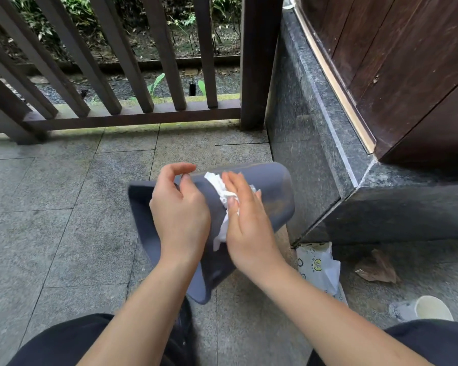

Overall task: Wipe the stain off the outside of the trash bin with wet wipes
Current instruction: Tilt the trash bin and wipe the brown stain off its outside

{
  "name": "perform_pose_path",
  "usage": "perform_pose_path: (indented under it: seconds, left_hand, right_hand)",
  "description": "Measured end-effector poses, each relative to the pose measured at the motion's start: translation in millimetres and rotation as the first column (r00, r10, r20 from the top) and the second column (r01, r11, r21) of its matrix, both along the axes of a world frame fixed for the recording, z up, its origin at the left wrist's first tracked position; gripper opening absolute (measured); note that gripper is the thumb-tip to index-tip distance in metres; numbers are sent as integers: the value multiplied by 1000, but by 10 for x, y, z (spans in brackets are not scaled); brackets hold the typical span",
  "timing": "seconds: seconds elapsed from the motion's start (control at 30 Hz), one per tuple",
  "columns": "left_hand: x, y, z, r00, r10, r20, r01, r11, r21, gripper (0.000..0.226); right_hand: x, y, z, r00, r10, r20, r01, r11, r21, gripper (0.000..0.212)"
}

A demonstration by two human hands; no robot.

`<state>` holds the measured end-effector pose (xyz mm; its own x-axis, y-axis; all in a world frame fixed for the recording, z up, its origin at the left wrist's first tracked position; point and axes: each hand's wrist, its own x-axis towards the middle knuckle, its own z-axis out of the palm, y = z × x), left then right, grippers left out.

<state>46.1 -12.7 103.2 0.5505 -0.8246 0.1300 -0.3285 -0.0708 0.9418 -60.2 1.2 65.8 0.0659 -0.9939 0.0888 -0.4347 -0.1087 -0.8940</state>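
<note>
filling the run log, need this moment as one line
phase: wiping | trash bin: tipped on side | left hand: rests on bin | right hand: presses wet wipe on bin outside

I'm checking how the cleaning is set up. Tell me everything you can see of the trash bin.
The trash bin is slate-grey, smooth and plastic-looking, with rounded corners. It lies tipped on its side over the stone paving, closed base toward the stone step, rim end nearer the person. The left hand rests on its wall, fingers loosely curved; the right hand presses a white wet wipe against the outer wall. What supports it underneath is hidden.
</note>
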Motion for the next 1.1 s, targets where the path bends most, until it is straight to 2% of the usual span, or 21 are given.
perform_pose_path:
  seconds: [0.2, 0.43, 0.53, 0.6, 0.73, 0.83, 0.9, 1.0, 1.1]
  left_hand:
    - [7, 104, 123, 970, -193, 148, 203, 977, -58, 21]
    - [312, 80, 160, 979, -193, 66, 194, 981, -10, 18]
    - [338, 77, 126, 974, -224, 26, 223, 974, 32, 9]
    - [262, 99, 86, 970, -243, 20, 242, 969, 56, 5]
    - [71, 137, -13, 963, -261, 61, 252, 960, 123, 17]
    - [43, 139, -53, 958, -286, 35, 277, 947, 161, 22]
    - [33, 155, -65, 958, -287, 2, 283, 945, 161, 25]
    - [-94, 202, -77, 960, -248, -134, 269, 948, 172, 22]
    - [-227, 207, -41, 943, -220, -251, 272, 943, 193, 18]
  right_hand:
    - [-283, -258, -38, 994, -97, -52, 102, 989, 106, 40]
    - [-545, -408, -140, 962, -237, -132, 263, 934, 243, 35]
    - [-550, -360, -156, 962, -234, -141, 267, 913, 307, 35]
    - [-422, -215, -126, 970, -184, -158, 222, 935, 277, 35]
    - [-33, 202, 35, 1000, -4, -27, 7, 993, 120, 37]
    - [76, 320, 136, 996, 78, 44, -81, 993, 91, 34]
    - [82, 343, 155, 995, 91, 51, -93, 994, 53, 38]
    - [109, 392, 176, 999, 29, 29, -29, 999, -16, 55]
    - [124, 364, 195, 1000, -3, 17, 3, 1000, 16, 69]
